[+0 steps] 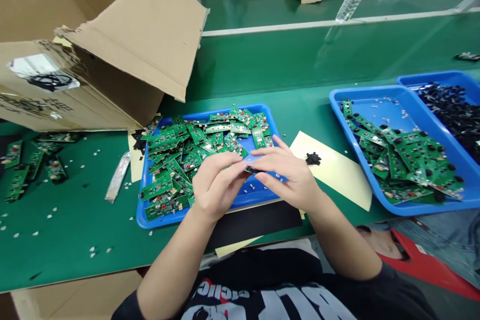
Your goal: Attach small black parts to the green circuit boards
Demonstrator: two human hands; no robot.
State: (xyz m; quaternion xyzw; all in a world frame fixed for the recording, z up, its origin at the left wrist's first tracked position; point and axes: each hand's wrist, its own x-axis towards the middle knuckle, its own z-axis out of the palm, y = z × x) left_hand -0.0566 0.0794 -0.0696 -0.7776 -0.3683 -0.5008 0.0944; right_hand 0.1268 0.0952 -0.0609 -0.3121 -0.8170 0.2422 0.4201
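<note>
Over the front of a blue tray, my left hand pinches a small circuit board, mostly hidden by fingers. From the other side, my right hand has its thumb and index finger at the board's end, its other fingers stretched out. Whether a small part sits between the right fingertips cannot be made out. Many green circuit boards lie piled in the tray beneath, with small white bits on its bare floor. Right of my right hand, a clump of black pieces rests on a cream sheet.
At right, another blue tray holds circuit boards with black round parts; a tray behind it holds black pieces. A torn cardboard box stands back left. Loose boards and a silvery packet lie left. Another person's leg shows at right.
</note>
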